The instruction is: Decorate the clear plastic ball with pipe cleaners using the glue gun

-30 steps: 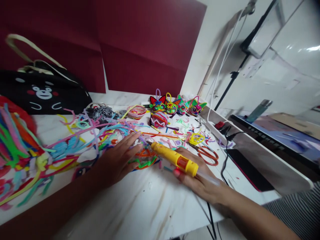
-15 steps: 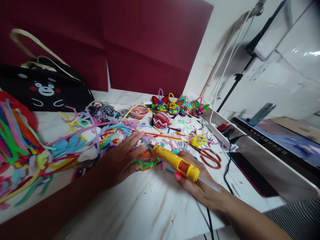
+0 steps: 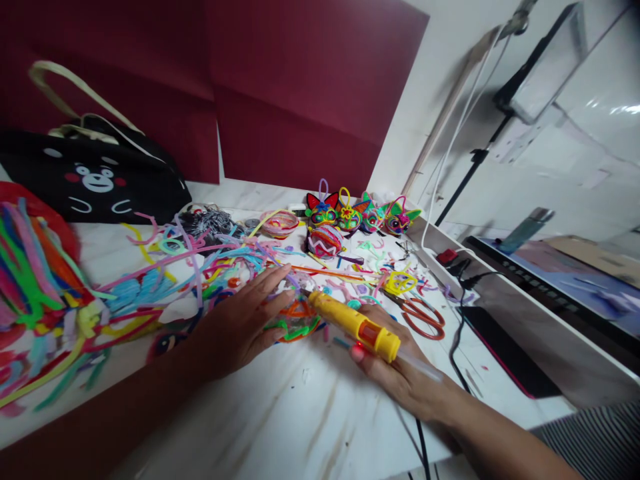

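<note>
table point(image 3: 280, 413): strewn with pipe cleaners point(image 3: 135, 290)
left hand point(image 3: 240, 327): spread at craft piece point(image 3: 297, 328), can't tell if gripping
right hand point(image 3: 395, 380): I'm gripping glue gun point(image 3: 350, 320)
glue gun: tip near craft piece
craft piece: between my hands

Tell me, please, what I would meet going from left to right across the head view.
Black bag, left hand, yellow glue gun, orange scissors, black pad.
</note>
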Tool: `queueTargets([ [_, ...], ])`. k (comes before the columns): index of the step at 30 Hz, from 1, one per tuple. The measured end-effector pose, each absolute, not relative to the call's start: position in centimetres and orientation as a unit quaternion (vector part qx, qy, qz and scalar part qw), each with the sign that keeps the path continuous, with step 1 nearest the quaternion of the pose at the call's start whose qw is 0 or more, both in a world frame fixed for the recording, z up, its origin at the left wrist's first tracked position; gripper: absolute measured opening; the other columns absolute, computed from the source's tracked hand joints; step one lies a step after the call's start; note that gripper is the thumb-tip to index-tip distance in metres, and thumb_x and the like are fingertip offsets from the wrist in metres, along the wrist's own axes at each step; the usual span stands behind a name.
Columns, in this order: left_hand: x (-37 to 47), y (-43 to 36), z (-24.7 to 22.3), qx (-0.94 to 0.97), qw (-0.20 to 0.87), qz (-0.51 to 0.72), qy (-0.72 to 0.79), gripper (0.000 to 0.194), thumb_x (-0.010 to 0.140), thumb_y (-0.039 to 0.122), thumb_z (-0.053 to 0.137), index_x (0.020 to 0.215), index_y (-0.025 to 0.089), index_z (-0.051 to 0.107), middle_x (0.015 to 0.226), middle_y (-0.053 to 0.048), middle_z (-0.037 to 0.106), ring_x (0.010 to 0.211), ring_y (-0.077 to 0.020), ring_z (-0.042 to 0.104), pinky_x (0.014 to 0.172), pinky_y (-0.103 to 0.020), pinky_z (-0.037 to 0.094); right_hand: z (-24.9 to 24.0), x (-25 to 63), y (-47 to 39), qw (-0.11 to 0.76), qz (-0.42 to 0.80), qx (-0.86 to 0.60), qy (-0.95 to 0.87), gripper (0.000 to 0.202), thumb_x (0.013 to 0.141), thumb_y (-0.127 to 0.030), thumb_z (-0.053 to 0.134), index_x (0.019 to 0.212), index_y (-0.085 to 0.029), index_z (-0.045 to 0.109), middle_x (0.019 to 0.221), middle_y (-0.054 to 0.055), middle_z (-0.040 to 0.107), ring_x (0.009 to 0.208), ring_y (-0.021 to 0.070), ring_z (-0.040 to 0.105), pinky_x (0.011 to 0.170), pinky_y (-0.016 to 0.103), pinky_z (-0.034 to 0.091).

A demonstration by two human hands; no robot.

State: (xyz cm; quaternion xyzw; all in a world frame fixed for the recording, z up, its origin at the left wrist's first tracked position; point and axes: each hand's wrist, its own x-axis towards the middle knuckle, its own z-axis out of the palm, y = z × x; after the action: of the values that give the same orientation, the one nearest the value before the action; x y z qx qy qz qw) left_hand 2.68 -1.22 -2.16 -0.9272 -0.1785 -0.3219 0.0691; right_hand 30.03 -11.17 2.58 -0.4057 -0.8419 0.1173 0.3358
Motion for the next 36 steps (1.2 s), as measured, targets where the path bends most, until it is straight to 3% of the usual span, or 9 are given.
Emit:
queueTargets([
  [14,2.64,-1.20,-2.36,-0.930,0.067,-0.310,-0.186,0.046,0.096,0.013,0.049,0.140,0.016,0.034,0.159,-0.024,0.026,0.149,-0.0343,0.025,0.116,-0.055,0.034,2.67,30.17,-11.04,0.325,0.115,-0.402,-0.848,0.013,0.100,-0.029,0.044,0.088,-0.023,0.045,0.087,0.001,0.055,0.081,0.0184,0.054,0.075,0.038,0.048],
  [30,2.76,-1.16,-2.31,-0.926,0.070,-0.326,-0.176,0.049,0.094,0.013,0.051,0.140,0.019,0.035,0.161,-0.020,0.027,0.149,-0.0324,0.027,0.118,-0.054,0.033,2.55,30.26,-11.17,0.329,0.097,-0.413,-0.844,0.011,0.100,-0.029,0.043,0.095,-0.024,0.051,0.092,0.004,0.062,0.085,0.0212,0.060,0.080,0.041,0.052],
  [36,2.74,-1.30,-2.24,-0.926,0.075,-0.325,-0.177,0.049,0.093,0.012,0.052,0.139,0.017,0.035,0.161,-0.022,0.026,0.149,-0.0330,0.027,0.118,-0.053,0.033,2.52,30.25,-11.15,0.325,0.092,-0.408,-0.848,0.013,0.100,-0.031,0.042,0.092,-0.024,0.049,0.086,0.003,0.059,0.079,0.0202,0.056,0.072,0.038,0.050],
])
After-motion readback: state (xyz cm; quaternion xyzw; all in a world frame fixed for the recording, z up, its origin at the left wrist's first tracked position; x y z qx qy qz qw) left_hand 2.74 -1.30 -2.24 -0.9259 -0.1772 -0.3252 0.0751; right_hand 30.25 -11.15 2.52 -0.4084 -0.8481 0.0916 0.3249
